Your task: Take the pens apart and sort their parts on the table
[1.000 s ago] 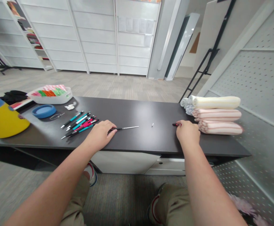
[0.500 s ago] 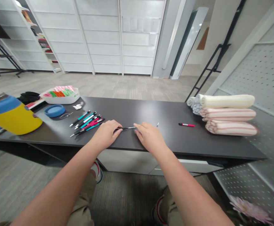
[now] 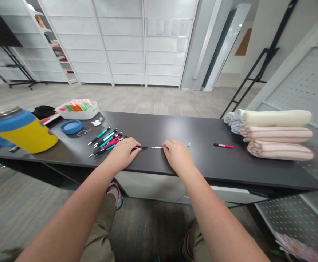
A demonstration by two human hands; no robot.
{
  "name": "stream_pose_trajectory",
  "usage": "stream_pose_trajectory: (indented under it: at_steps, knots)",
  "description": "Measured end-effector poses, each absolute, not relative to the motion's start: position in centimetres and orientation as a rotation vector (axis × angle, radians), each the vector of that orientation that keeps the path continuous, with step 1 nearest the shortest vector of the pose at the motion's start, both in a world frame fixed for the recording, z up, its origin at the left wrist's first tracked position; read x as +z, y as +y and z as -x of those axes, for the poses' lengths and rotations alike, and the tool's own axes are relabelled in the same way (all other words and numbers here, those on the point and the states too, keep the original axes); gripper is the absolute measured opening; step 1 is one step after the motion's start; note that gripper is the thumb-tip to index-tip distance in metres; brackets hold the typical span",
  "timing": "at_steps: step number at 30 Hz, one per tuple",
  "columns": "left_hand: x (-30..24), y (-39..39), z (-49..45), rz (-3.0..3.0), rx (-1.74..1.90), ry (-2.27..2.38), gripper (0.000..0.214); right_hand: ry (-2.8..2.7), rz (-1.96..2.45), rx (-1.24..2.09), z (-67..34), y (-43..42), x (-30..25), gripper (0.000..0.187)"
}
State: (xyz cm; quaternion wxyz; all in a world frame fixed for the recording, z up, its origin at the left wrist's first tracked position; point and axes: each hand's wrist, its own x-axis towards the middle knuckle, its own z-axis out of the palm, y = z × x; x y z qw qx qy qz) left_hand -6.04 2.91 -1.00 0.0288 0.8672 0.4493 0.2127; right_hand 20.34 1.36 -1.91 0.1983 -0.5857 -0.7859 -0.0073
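Observation:
My left hand [image 3: 124, 152] rests low over the desk, fingers pinched on a slim black pen barrel [image 3: 142, 147] whose end points right. Opposite it, my right hand [image 3: 177, 154] pinches a thin silvery rod [image 3: 156, 147], perhaps a pen's inner part. A narrow gap separates the two pieces. Left of my left hand lies a loose pile of teal, white, pink and black pens [image 3: 106, 142]. A tiny white piece [image 3: 189, 145] sits just right of my right hand. Farther right is a single red pen [image 3: 224, 146] with a black end.
Rolled striped towels [image 3: 280, 131] are stacked at the right end of the dark desk [image 3: 164, 127]. On the left stand a yellow and blue jug [image 3: 30, 134], a blue lid [image 3: 71, 127] and a white basket [image 3: 78, 114] of colourful packets. White earbuds [image 3: 96, 123] lie near the basket.
The black barrel and the silvery rod, joined in one line before, are now apart with a gap. My right hand has moved slightly right with the rod. The view has shifted a little.

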Motion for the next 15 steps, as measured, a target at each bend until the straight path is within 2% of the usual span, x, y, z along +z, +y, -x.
stream_pose_trajectory:
  at_steps: [6,15]
  knots:
    - [-1.13,2.85,6.78,-2.66,0.679,1.457,0.022,-2.182,1.67,-0.036,-20.32,1.46,-1.91,0.024]
    - [-1.48,2.75,6.21,-2.667,0.677,1.535,0.022,-2.293,1.43,0.066,-20.2,1.88,-2.03,0.025]
